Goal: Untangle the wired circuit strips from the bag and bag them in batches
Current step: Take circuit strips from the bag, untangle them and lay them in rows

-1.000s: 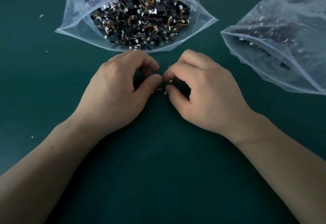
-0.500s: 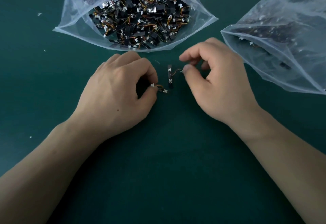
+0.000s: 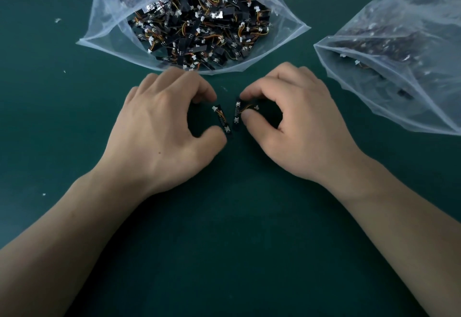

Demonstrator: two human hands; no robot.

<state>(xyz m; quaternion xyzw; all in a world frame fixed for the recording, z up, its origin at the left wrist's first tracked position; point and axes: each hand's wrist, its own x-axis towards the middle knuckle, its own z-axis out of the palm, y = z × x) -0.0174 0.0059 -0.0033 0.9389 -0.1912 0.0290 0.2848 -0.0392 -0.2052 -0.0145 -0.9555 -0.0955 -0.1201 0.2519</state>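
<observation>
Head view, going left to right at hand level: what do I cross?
Left hand → small black circuit strip with orange wires, pinched by it → second black wired strip → right hand, pinching that one → clear plastic bag of strips at the right edge.

Two strips (image 3: 222, 121) (image 3: 236, 114) lie between the hands (image 3: 159, 127) (image 3: 299, 127), before the bag (image 3: 104, 30).

Two bags (image 3: 107, 17) (image 3: 424, 42); two loose strips (image 3: 222, 120) (image 3: 236, 115); two hands (image 3: 159, 127) (image 3: 299, 127).

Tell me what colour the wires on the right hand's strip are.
Orange and yellow wires, best in the head view.
</observation>
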